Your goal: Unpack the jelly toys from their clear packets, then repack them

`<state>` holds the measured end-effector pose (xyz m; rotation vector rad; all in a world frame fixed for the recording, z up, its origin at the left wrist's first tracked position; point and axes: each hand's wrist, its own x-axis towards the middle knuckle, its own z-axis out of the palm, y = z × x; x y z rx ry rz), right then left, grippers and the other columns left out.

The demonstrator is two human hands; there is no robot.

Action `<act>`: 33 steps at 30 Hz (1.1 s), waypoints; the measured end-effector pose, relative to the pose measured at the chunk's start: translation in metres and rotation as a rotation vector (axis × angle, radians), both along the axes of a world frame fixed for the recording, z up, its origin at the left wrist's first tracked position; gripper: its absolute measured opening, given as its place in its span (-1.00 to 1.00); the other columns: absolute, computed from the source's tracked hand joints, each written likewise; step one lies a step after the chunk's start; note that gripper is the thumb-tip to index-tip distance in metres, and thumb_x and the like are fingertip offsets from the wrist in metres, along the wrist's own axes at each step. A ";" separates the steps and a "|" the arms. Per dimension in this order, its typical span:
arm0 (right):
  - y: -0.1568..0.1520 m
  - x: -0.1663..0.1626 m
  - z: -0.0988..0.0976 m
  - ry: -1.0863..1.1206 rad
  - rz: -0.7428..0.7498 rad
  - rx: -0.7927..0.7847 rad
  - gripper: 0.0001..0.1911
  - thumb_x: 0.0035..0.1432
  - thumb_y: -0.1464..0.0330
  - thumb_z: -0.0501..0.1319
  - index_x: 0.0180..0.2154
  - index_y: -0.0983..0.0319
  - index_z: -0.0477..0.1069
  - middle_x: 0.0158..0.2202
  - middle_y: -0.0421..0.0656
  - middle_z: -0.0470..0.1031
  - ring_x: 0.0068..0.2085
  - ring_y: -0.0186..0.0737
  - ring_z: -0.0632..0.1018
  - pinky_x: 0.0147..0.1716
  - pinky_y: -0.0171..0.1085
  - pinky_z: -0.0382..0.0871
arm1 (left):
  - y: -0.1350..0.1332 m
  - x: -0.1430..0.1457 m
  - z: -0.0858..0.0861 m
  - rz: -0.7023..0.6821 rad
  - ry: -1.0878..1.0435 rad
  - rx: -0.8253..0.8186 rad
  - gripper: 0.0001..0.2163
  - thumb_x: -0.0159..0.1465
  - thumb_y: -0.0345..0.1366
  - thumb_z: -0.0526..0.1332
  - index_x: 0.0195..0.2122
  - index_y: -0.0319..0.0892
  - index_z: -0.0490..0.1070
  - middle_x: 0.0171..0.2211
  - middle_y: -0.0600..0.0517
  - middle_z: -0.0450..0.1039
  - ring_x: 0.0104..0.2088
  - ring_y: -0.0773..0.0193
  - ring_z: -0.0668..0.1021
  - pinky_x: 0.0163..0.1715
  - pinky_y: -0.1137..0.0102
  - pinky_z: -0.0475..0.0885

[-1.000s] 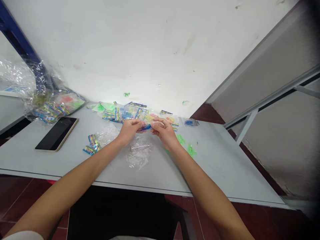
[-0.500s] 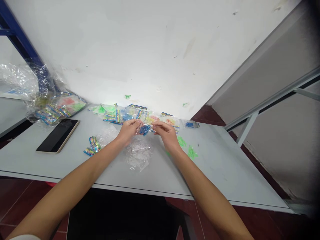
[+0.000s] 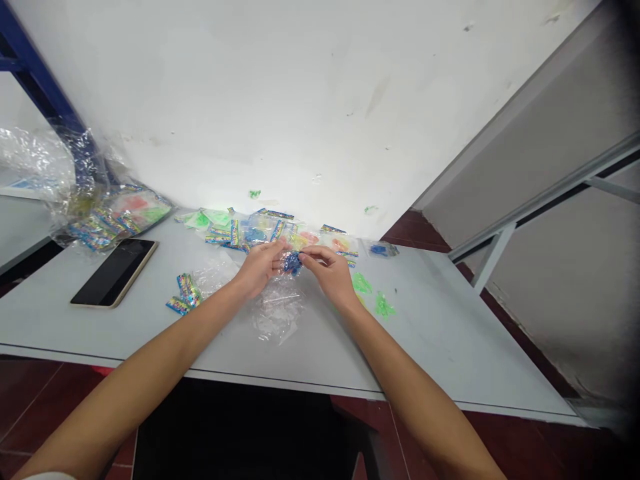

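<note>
Between my two hands, above the table, is a small clear plastic bag with a blue item (image 3: 291, 263) in it; its exact kind is too small to tell. My left hand (image 3: 261, 268) is closed on the bag's left side. Thumb and fingers of my right hand (image 3: 331, 272) pinch the right side, at the blue item. Below them lies a heap of crumpled clear plastic bags (image 3: 277, 313). Behind the hands, flat packets with colourful printed strips (image 3: 277, 230) and blue, yellow and red contents lie along the wall.
A phone (image 3: 115, 273) lies at the left, near a large clear bag of packets (image 3: 117, 213). Printed strips (image 3: 187, 292) lie left of my forearm. Green pieces (image 3: 384, 305) and a blue packet (image 3: 384, 249) are at the right. A white wall (image 3: 280, 100) borders the table's back.
My left hand has turned, showing more of its palm and fingers. My right fingers have shifted slightly left and now pinch right at the blue item.
</note>
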<state>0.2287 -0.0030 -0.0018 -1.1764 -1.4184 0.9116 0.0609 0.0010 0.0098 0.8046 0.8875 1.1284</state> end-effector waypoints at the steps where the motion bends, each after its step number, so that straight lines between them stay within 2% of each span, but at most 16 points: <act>1: 0.000 0.000 -0.001 -0.010 -0.004 0.009 -0.78 -0.03 0.19 0.38 -0.33 0.17 0.57 -0.24 -0.13 0.57 -0.22 -0.18 0.55 -0.20 -0.19 0.41 | -0.001 0.000 0.001 -0.013 -0.006 0.000 -0.70 0.15 -0.10 0.34 -0.32 -0.28 0.49 -0.45 -0.04 0.49 -0.47 0.29 0.53 -0.40 0.36 0.46; 5: 0.002 0.000 -0.004 -0.069 -0.022 0.071 -0.80 0.01 0.20 0.36 -0.33 0.16 0.57 -0.24 -0.12 0.56 -0.18 -0.15 0.55 -0.23 -0.20 0.43 | -0.001 0.001 0.000 -0.034 -0.005 -0.022 -0.78 0.14 -0.21 0.36 -0.35 -0.31 0.53 -0.41 -0.08 0.53 -0.46 0.29 0.54 -0.38 0.36 0.47; 11: -0.001 -0.001 -0.004 -0.139 0.013 0.183 -0.84 0.06 0.22 0.33 -0.30 0.13 0.58 -0.15 -0.11 0.53 -0.08 -0.14 0.53 -0.17 -0.18 0.46 | 0.001 -0.001 0.001 0.003 -0.027 -0.089 -0.82 0.27 -0.33 0.18 -0.32 -0.32 0.53 -0.43 -0.09 0.54 -0.46 0.28 0.56 -0.38 0.37 0.49; 14: -0.004 -0.001 -0.001 -0.189 0.036 0.208 -0.84 0.09 0.23 0.32 -0.28 0.12 0.58 -0.11 -0.10 0.50 -0.04 -0.14 0.52 -0.14 -0.18 0.45 | 0.003 -0.004 0.003 0.002 -0.068 -0.127 -0.77 0.33 -0.32 0.11 -0.30 -0.32 0.53 -0.42 -0.10 0.56 -0.46 0.29 0.57 -0.36 0.38 0.50; 20: -0.009 -0.002 0.001 -0.252 0.072 0.214 -0.86 0.15 0.23 0.29 -0.26 0.10 0.57 -0.06 -0.10 0.48 -0.02 -0.14 0.51 -0.07 -0.15 0.42 | 0.005 -0.007 0.003 0.037 -0.120 -0.147 -0.74 0.37 -0.30 0.04 -0.25 -0.32 0.49 -0.25 -0.21 0.60 -0.33 0.22 0.63 -0.26 0.35 0.50; 28: -0.015 -0.006 0.001 -0.403 0.089 0.364 -0.90 0.16 0.32 0.27 -0.27 0.06 0.57 -0.03 -0.12 0.48 0.02 -0.10 0.49 0.05 -0.06 0.33 | 0.010 -0.011 -0.005 0.046 -0.139 -0.110 -0.75 0.37 -0.27 0.05 -0.14 -0.31 0.45 -0.23 -0.24 0.60 -0.22 0.15 0.64 -0.22 0.33 0.49; 33: -0.023 -0.008 0.009 -0.414 0.150 0.443 -0.87 0.18 0.38 0.25 -0.25 0.06 0.56 -0.02 -0.14 0.51 0.04 -0.10 0.49 0.06 -0.06 0.33 | 0.010 -0.010 -0.003 0.096 -0.145 -0.084 -0.77 0.39 -0.27 0.01 -0.13 -0.28 0.39 -0.32 -0.18 0.61 -0.31 0.18 0.65 -0.17 0.30 0.48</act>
